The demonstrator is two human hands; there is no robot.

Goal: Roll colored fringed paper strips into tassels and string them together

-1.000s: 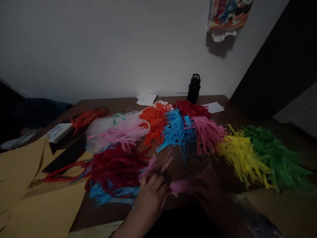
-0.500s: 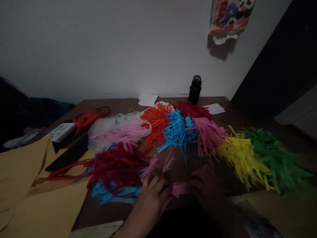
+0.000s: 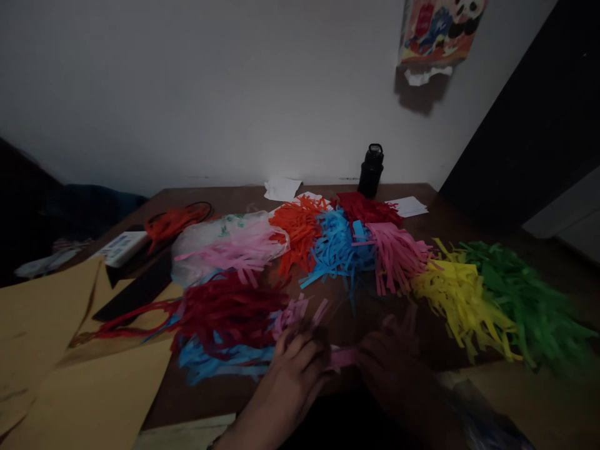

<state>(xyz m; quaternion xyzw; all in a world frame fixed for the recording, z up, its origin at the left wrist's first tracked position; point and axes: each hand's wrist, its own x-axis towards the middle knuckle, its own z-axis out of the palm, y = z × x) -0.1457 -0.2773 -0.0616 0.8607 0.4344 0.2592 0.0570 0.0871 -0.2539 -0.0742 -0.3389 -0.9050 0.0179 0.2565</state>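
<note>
A pink paper fringe (image 3: 344, 357) stretches between my two hands at the front of the table, its fringed strands showing beyond the fingers. My left hand (image 3: 300, 359) is closed on its left end, with the back of the hand turned up. On the other end my right hand (image 3: 387, 362) closes too, in deep shadow. Dark red paper fringes (image 3: 229, 309) lie just left of my left hand, over blue paper strips (image 3: 220, 362). Red-handled scissors (image 3: 140, 322) rest farther left, partly covered by the red strands.
Behind are orange (image 3: 297, 228), blue (image 3: 340, 247) and pink fringes (image 3: 398, 253), with yellow (image 3: 464, 300) and green ones (image 3: 529, 300) at the right. A black bottle (image 3: 371, 172) stands by the wall. Tan paper sheets (image 3: 98, 381) and a clear plastic bag (image 3: 192, 244) lie left.
My hands stay on the pink paper fringe. The part between them looks narrower and straighter, and the right hand has moved slightly left toward it. The view has shifted a little.
</note>
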